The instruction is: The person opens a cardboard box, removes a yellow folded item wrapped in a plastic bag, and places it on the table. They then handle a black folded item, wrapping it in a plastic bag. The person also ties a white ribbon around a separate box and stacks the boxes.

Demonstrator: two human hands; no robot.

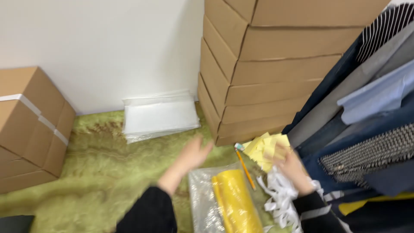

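Green shaggy carpet [90, 172] against white wall, storeroom corner. Your right hand [290, 166] rests on pile of yellow paper slips [266, 149], grip too blurred to tell. Your left hand [194, 153] hovers open, fingers spread, holding nothing. Between hands: pencil [245, 166], yellow roll [236, 203] in clear plastic. White strips [278, 198] under right wrist. Beyond: stacked cardboard boxes [267, 69], clear bags [159, 116], hanging clothes [366, 108] right.

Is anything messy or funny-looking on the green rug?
Yes. A tangle of white paper strips lies loose beside the yellow roll in clear wrap, and the yellow slips under the right hand are fanned unevenly. The cardboard box stack leans slightly.
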